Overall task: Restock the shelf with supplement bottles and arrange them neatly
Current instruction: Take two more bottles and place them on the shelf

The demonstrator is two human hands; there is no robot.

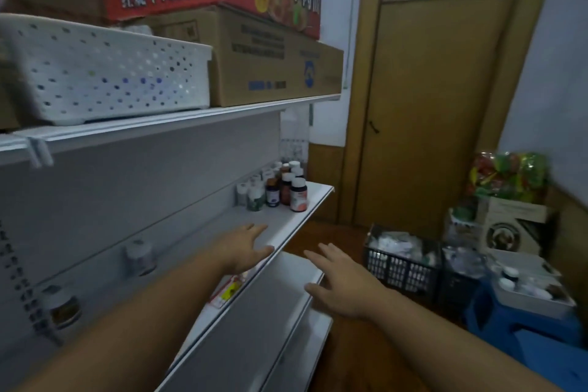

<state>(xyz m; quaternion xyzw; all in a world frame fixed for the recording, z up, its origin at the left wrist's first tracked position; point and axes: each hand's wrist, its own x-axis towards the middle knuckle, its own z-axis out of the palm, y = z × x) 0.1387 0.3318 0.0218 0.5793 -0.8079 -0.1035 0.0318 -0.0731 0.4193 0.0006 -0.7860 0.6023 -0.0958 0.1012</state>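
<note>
A person's left hand [246, 245] hovers over the white shelf [286, 232], fingers spread and holding nothing; the right hand [339, 280], also spread and empty, hangs off the shelf's front edge, probably heading for more stock. Roughly ten supplement bottles [276, 188] cluster at the shelf's far end; two blurred bottles [140, 256] stand apart, nearer the person

bottle labels [298, 200] too small, crate contents [397, 243] blurred

Bare forearms, left hand [246, 247], right hand [339, 283]; no sleeves visible.
</note>
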